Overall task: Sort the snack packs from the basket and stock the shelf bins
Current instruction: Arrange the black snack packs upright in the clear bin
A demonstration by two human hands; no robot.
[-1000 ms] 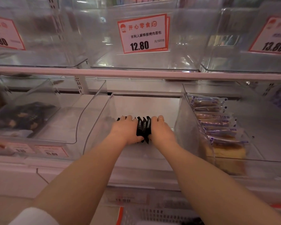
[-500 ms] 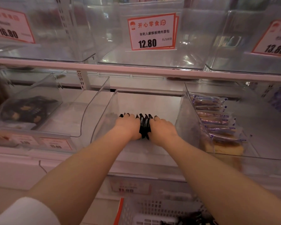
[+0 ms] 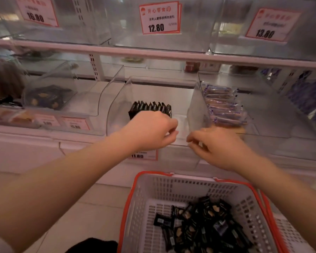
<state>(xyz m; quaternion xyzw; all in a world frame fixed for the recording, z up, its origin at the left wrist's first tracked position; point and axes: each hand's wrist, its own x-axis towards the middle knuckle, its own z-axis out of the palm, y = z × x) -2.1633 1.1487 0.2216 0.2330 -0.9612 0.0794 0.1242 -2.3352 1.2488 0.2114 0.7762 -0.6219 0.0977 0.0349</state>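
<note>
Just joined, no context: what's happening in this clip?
A person is stocking a store shelf from a basket. A row of black snack packs stands upright in the middle clear bin. The left hand and right hand hang at the bin's front, fingers loosely curled, holding nothing. More black packs lie loose in the white and red basket below. The bin to the right holds purple-wrapped cakes.
</note>
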